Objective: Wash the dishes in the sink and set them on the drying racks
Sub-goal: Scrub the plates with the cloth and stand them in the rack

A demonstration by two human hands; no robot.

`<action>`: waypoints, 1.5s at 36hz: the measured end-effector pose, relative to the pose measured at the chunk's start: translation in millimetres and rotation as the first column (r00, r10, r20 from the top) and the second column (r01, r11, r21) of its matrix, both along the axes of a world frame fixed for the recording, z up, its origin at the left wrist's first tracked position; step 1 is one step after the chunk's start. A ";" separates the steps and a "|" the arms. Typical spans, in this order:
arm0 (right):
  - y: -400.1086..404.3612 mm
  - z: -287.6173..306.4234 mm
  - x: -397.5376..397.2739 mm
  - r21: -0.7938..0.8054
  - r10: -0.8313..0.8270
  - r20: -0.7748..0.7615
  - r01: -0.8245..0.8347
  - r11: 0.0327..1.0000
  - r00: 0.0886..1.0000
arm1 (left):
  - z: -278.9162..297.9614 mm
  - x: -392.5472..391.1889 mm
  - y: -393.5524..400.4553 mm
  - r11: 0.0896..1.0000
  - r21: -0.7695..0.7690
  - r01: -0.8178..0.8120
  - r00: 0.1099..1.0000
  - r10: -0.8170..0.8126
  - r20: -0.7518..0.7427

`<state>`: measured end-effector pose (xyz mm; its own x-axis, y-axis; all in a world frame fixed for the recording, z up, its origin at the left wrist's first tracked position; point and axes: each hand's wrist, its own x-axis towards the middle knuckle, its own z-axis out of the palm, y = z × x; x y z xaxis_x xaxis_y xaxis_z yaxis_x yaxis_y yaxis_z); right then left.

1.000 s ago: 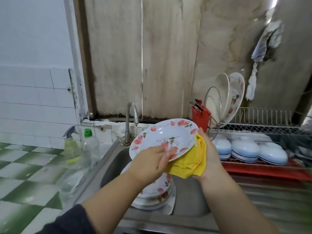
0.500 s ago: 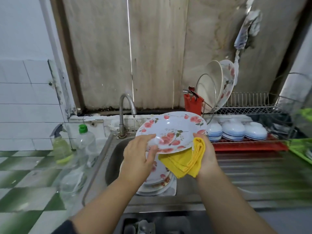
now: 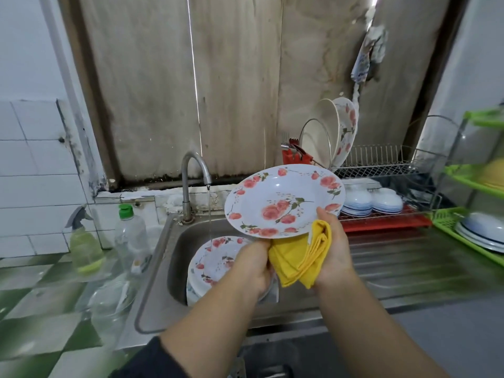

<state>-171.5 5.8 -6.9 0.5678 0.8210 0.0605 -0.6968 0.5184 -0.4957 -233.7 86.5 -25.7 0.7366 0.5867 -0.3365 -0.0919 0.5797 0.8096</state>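
Partway, I judge: my right hand (image 3: 334, 255) pinches floral plate (image 3: 285, 200) and yellow cloth (image 3: 300, 257) above the sink (image 3: 161, 271), left hand (image 3: 252, 268) gripping the cloth's edge; racked plates (image 3: 338, 129) and bowls (image 3: 372, 200) done, stacked plates (image 3: 215, 257) left under the running tap (image 3: 195, 170).

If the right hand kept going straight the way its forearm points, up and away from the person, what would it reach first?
Probably the stacked blue-rimmed bowls on the red tray, beyond the right hand holding the floral plate and yellow cloth. Depth is unclear; the plate's rim may arrive first.
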 end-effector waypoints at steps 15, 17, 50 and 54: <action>-72.8 17.7 14.1 -0.106 -0.247 -0.002 0.245 0.964 0.969 | 24.9 26.0 -9.1 0.995 0.028 -0.093 0.990 0.089 0.105; -85.9 21.4 21.8 -0.104 -0.302 0.000 0.300 0.948 0.953 | 31.4 32.5 -13.5 0.995 0.062 -0.078 0.994 0.073 0.083; -90.2 140.9 276.2 -0.206 -0.238 0.368 0.328 0.922 0.899 | 185.2 215.8 -11.0 0.665 0.647 -0.373 0.915 0.380 0.136; -66.4 141.7 303.9 -0.252 -0.173 0.426 0.300 0.920 0.888 | 190.2 228.2 -10.5 0.638 0.638 -0.430 0.888 0.426 0.173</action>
